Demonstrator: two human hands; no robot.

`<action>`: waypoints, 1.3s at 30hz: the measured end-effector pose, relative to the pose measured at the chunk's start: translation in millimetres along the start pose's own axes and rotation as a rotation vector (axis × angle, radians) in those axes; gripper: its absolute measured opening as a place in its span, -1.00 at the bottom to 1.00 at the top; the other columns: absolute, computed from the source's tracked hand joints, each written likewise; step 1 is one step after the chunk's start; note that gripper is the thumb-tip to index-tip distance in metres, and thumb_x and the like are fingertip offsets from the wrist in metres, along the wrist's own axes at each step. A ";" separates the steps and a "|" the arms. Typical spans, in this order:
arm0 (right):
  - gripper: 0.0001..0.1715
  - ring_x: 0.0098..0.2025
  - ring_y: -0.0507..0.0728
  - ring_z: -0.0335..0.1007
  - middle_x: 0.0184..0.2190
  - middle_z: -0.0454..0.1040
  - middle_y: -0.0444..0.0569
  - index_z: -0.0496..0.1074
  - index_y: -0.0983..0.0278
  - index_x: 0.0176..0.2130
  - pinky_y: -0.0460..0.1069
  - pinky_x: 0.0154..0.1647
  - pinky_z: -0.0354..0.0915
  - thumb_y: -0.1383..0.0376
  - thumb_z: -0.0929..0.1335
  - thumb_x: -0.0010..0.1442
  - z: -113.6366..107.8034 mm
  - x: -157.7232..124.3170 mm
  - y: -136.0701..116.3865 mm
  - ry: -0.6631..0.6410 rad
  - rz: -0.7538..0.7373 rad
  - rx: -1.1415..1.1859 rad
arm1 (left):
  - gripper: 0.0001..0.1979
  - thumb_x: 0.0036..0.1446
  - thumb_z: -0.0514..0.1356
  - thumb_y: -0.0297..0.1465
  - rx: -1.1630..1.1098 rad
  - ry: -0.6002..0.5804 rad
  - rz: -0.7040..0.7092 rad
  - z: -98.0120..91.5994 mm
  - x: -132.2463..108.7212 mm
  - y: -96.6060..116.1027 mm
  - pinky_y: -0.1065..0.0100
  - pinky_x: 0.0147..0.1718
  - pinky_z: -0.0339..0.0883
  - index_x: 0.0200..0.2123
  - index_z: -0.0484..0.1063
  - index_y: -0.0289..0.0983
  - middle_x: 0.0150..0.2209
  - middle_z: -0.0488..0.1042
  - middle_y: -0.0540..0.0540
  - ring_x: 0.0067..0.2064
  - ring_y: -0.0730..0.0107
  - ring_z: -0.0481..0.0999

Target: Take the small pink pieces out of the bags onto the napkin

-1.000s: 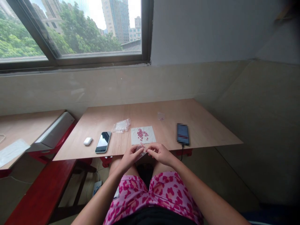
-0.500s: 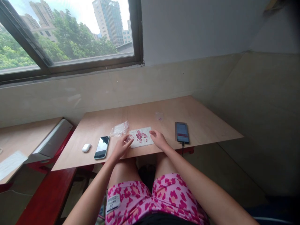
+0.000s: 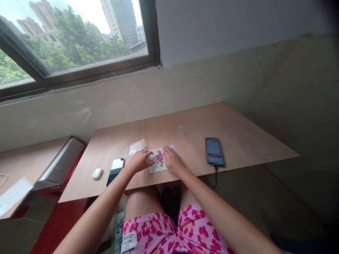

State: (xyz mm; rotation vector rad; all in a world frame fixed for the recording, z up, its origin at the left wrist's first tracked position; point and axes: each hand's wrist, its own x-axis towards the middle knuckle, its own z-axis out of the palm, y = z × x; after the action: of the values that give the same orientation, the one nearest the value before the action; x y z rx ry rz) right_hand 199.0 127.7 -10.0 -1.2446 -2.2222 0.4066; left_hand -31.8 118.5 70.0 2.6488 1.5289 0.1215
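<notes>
Many small pink-red beads (image 3: 160,158) lie in a cluster on a white sheet (image 3: 159,169) near the front edge of the table. My right hand (image 3: 173,162) lies flat on the sheet's right part, fingers stretched out along the beads' right side. On the left, my left hand (image 3: 141,161) is curled at the sheet's edge. A small clear plastic bag (image 3: 150,158) shows faintly between its thumb and fingers, partly hidden. Behind this hand rests a larger crinkled clear bag (image 3: 135,147).
A phone (image 3: 116,169) and a white earbud case (image 3: 97,173) lie to the left on the wooden table (image 3: 212,120). Right of the sheet is a device (image 3: 214,151) with a cable. A small clear bag with pink-purple bits (image 3: 184,131) sits farther back.
My right hand has moved left onto the sheet, and the beads are gathered into a tighter cluster. My left hand stays at the sheet's left edge. The camera view has shifted slightly.
</notes>
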 end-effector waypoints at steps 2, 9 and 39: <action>-0.38 0.45 0.24 0.02 0.37 0.23 0.23 0.24 0.47 0.35 0.18 0.46 -0.03 0.41 0.13 0.37 -1.0 -0.8 -1.3 0.000 0.000 -0.019 | -0.57 0.23 0.24 -0.09 -0.006 0.002 0.021 0.5 4.3 -0.2 0.16 -0.13 0.36 0.06 0.49 -0.21 -0.15 0.58 -0.22 -0.10 0.00 0.56; -0.38 0.45 0.27 0.02 0.38 0.19 0.24 0.23 0.45 0.36 0.21 0.47 -0.05 0.39 0.15 0.38 -1.5 -1.0 -1.7 0.003 0.009 0.027 | -0.62 0.10 0.35 -0.14 -0.134 -0.010 0.058 -1.9 18.4 -2.3 0.08 -0.03 0.30 -0.05 0.56 -0.17 -0.20 0.54 -0.24 -0.08 -0.08 0.51; -0.43 0.42 0.24 0.08 0.32 0.31 0.18 0.33 0.37 0.31 0.23 0.44 0.03 0.38 0.14 0.40 1.0 -0.1 2.5 0.049 0.010 0.094 | -0.41 0.25 0.17 0.07 -1.530 0.247 -0.502 -16.5 0.1 -30.8 0.28 -0.21 0.41 0.04 0.49 -0.32 -0.14 0.58 -0.23 -0.21 0.26 0.56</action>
State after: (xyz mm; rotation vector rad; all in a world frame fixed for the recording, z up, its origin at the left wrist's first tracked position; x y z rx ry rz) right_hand 200.1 128.9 -12.2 -1.2041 -2.1313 0.4738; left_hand -60.1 134.5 83.0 1.0541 1.2047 1.0659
